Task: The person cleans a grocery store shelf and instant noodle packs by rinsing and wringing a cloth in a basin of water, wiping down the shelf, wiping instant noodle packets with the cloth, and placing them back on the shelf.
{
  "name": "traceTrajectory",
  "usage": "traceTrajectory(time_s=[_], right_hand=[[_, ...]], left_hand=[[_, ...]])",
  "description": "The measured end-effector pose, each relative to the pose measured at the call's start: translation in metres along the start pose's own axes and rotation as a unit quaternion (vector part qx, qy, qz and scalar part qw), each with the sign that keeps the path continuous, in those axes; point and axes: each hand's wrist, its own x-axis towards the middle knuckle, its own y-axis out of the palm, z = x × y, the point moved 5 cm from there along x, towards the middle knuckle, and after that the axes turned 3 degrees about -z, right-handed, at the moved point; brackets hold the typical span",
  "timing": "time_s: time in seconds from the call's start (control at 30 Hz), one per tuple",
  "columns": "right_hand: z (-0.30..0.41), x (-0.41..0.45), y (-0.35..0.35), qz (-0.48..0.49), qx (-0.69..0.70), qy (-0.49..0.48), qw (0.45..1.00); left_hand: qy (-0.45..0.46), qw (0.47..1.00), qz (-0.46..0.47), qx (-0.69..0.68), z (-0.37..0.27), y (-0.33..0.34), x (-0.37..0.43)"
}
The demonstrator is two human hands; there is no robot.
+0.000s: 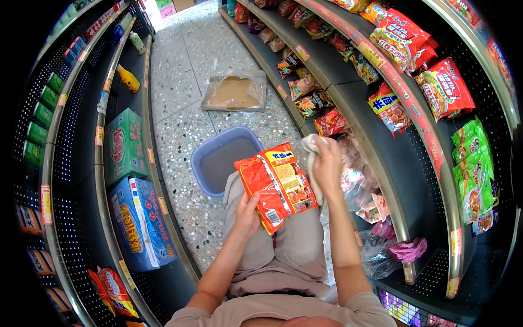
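A red instant noodle packet [267,188] lies over my knees, its printed back facing up. My left hand [247,214] grips the packet's lower left edge, with the thumb on top. Just beyond the packet's right side, my right hand [328,163] holds a whitish cloth [311,147] that hangs down beside the packet. Part of the cloth is hidden behind the fingers. Past my left knee, a blue-purple plastic basin [198,171] stands on the floor; its inside looks greyish.
Shelves with noodle packets [445,90] and bagged snacks curve along my right. A pink cloth [410,249] hangs on a shelf edge there. Green and blue cartons [141,225], cans [41,131] and a yellow bottle [128,79] stand on the left shelves. A plastic-covered cardboard tray [235,92] lies ahead.
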Motion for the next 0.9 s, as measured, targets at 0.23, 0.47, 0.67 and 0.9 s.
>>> traceTrajectory(time_s=[0.23,0.47,0.67,0.9], right_hand=[[0.051,-0.019,-0.03,-0.022,0.147,-0.065,0.987],[0.105,-0.057,-0.01,0.153,0.169,-0.238,0.944],[0.022,-0.047,-0.011,-0.001,0.047,-0.058,0.997],[-0.031,-0.051,-0.039,-0.077,0.066,0.059,0.993]], left_hand=[[-0.009,1.0,-0.016,0.002,0.0,-0.012,0.001],[-0.006,1.0,-0.022,-0.01,0.0,-0.005,-0.002],[-0.002,1.0,-0.02,0.009,0.002,-0.006,0.001],[-0.007,1.0,-0.016,0.002,0.0,-0.003,-0.001]])
